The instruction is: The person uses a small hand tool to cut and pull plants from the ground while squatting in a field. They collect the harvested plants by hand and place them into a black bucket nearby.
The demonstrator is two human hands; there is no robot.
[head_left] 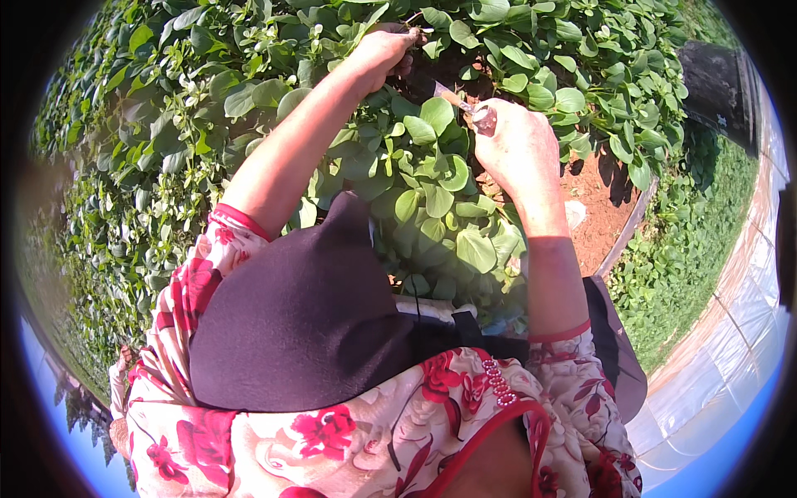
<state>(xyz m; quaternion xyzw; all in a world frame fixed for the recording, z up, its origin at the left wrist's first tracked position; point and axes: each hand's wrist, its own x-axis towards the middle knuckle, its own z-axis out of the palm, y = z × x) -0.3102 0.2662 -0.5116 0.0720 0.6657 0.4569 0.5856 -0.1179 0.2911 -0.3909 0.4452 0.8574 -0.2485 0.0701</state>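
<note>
Broad-leaved green plants (436,170) grow densely around both hands. My left hand (386,54) reaches in among the leaves at the top of the view, its fingers closed by a thin stem (413,17). In my right hand (519,149), to the right and nearer to me, the fingers wrap round the handle of a knife (452,97). Its blade points left into the shade below my left hand, and leaves and shadow partly hide the tip.
Reddish bare soil (591,207) shows to the right of my right forearm. A black container (718,91) stands at the upper right, beside low greenery and pale plastic sheeting (722,365). Another person (120,382) is partly visible at the lower left. My dark-clothed knee rises below the plants.
</note>
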